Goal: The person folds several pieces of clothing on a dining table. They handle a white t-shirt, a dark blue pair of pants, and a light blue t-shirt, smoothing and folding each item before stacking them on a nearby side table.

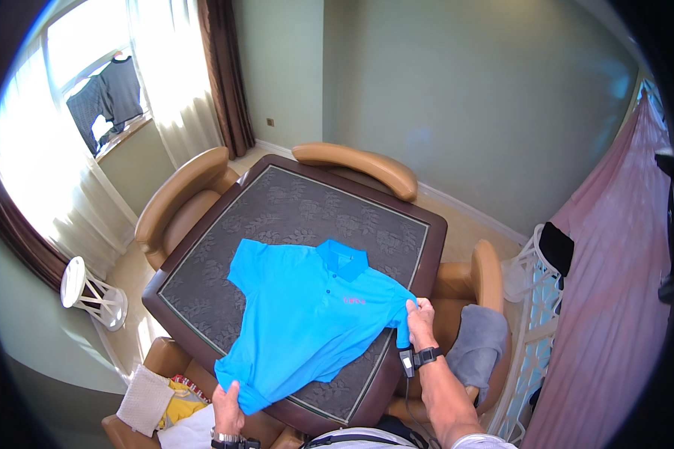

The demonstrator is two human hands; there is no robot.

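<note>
A bright blue polo shirt lies front side up across the square table, its collar pointing to the far side and its small buttons showing. At its lower left corner, the hem is pinched in my left hand. My right hand grips the sleeve on the right, near the table's right edge. Between the two hands the cloth is pulled into slanting folds, while the other sleeve lies flat at the far left. Bands with small devices sit on both my wrists.
The table has a dark patterned top and a brown rim. Tan armchairs surround it. A grey cloth hangs over the right chair; folded clothes lie on the near left one. A white stool stands left, a white rack right.
</note>
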